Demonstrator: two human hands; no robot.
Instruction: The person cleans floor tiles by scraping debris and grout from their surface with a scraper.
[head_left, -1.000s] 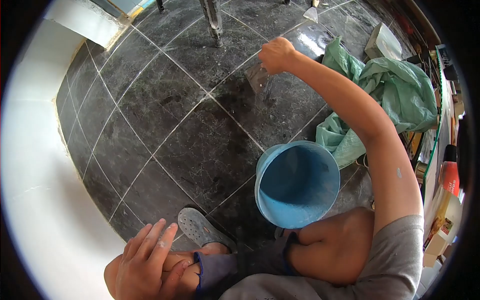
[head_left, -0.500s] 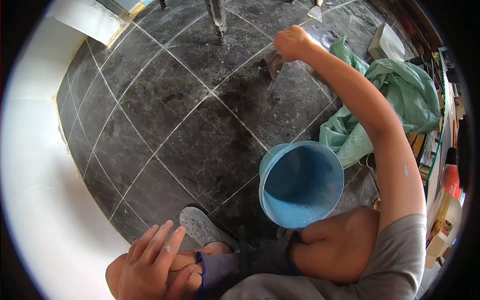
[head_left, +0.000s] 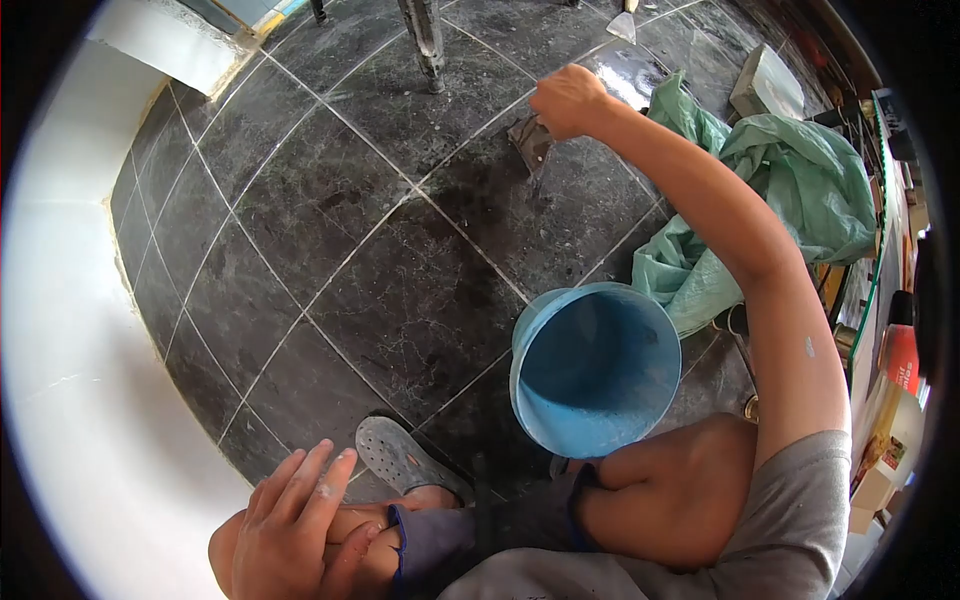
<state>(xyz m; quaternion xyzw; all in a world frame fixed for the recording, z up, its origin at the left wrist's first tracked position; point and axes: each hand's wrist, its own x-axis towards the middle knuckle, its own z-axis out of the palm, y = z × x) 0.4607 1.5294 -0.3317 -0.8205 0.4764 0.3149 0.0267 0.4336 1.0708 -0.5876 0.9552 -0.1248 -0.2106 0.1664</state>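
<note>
Toward the floor's far edge, the right hand has its grip clenched on a flat blade. Over the left knee, the left hand lies released, fingers slightly spread. Beyond the right knee stands a bucket, beside a green sack.

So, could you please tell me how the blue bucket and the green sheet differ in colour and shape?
The bucket is blue, whereas the sheet is pale green. The bucket keeps a round, open-mouthed form, while the sheet lies crumpled in loose folds. The bucket looks stiff-walled; the sheet looks thin and limp. Both are on the dark tiled floor.
</note>
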